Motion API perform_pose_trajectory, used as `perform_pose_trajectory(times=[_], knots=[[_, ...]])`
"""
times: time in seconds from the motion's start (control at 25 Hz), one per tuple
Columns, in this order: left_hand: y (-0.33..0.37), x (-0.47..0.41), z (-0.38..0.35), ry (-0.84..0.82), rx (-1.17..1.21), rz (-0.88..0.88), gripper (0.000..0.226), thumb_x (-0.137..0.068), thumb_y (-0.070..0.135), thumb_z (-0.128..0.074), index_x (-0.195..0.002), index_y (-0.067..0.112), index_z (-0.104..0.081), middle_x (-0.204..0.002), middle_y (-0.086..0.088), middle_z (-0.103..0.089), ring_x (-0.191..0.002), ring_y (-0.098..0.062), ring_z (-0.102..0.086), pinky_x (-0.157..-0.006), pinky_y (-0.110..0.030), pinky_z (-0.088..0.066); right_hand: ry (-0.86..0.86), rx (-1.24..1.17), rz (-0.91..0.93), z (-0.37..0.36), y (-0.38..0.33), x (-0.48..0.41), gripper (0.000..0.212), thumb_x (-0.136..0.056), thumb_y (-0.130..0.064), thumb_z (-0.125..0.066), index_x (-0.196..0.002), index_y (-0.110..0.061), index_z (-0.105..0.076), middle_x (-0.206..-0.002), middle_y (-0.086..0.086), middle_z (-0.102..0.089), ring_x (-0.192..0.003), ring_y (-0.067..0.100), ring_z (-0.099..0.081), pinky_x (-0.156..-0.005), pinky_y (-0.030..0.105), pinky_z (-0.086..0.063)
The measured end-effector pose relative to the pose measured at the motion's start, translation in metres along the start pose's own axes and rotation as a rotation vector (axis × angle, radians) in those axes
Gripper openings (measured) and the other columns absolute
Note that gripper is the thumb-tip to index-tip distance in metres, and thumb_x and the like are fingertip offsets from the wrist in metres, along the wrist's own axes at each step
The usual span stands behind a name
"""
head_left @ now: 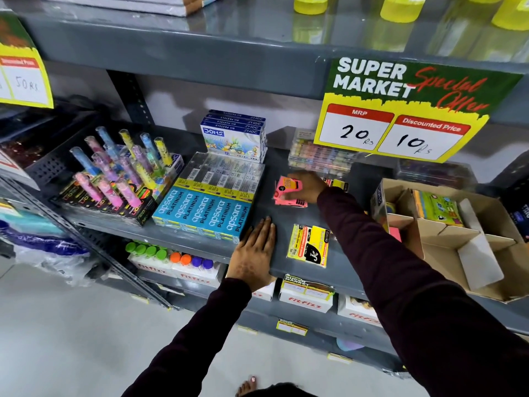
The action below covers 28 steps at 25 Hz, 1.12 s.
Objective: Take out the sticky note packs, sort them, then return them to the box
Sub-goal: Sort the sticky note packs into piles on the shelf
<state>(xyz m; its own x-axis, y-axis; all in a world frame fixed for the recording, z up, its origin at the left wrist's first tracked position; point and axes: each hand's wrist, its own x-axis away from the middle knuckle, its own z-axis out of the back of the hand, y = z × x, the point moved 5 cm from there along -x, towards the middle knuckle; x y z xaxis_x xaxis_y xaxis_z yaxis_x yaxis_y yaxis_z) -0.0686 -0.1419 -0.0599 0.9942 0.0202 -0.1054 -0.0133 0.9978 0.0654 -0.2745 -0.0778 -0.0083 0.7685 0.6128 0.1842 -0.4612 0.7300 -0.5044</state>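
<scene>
Head view, nearest first: my left hand (253, 250) lies flat and open, palm down on the front edge of the grey shelf (286, 222), holding nothing. Just to its right sits the yellow sticky note pack (309, 245), flat on the shelf and apart from both hands. Further back, my right hand (307, 187) is closed down over the pink sticky note packs (287, 193), fingers on top of the stack; a firm grip I cannot confirm. A further yellow pack shows partly behind that wrist. The cardboard box (446, 239) stands at the right of the shelf with its flaps open and a few packs inside. Step in hand, as I judge it: sorting by colour. Risks: the pink stack looks uneven, so lifting it could shed packs; my right sleeve passes close over the yellow pack and could sweep it off the edge.
</scene>
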Motion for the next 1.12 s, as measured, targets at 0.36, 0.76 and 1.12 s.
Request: perform_pose_trajectory(times=[0.36, 0.76, 1.12], knots=[[0.0, 0.0, 0.001, -0.009, -0.008, -0.002, 0.103, -0.07, 0.052, -0.062, -0.145, 0.001, -0.012, -0.155, -0.018, -0.016, -0.143, -0.028, -0.02, -0.116, -0.035, -0.008, -0.117, 0.149, 0.085, 0.006, -0.01, -0.004, 0.083, -0.07, -0.011, -0.082, -0.141, -0.009, -0.041, -0.14, 0.014, -0.048, -0.128, 0.03, -0.046, -0.104, 0.03, -0.038], [0.001, 0.0, 0.005, -0.003, 0.016, -0.005, 0.102, -0.061, 0.045, -0.069, -0.141, -0.002, -0.026, -0.15, -0.021, -0.029, -0.138, -0.031, -0.032, -0.114, -0.041, -0.018, -0.063, 0.013, 0.019, 0.031, -0.004, 0.023, 0.08, -0.077, -0.016, -0.078, -0.145, -0.007, -0.036, -0.151, 0.013, -0.038, -0.138, 0.026, -0.037, -0.111, 0.031, -0.032], [0.003, 0.001, 0.005, -0.009, 0.037, -0.033, 0.107, -0.059, 0.048, -0.071, -0.141, -0.004, -0.024, -0.15, -0.024, -0.029, -0.138, -0.036, -0.03, -0.113, -0.051, -0.021, -0.197, 0.377, -0.192, 0.038, 0.056, 0.101, 0.087, -0.073, -0.03, -0.08, -0.145, -0.008, -0.036, -0.15, 0.012, -0.04, -0.135, 0.029, -0.041, -0.108, 0.031, -0.037]])
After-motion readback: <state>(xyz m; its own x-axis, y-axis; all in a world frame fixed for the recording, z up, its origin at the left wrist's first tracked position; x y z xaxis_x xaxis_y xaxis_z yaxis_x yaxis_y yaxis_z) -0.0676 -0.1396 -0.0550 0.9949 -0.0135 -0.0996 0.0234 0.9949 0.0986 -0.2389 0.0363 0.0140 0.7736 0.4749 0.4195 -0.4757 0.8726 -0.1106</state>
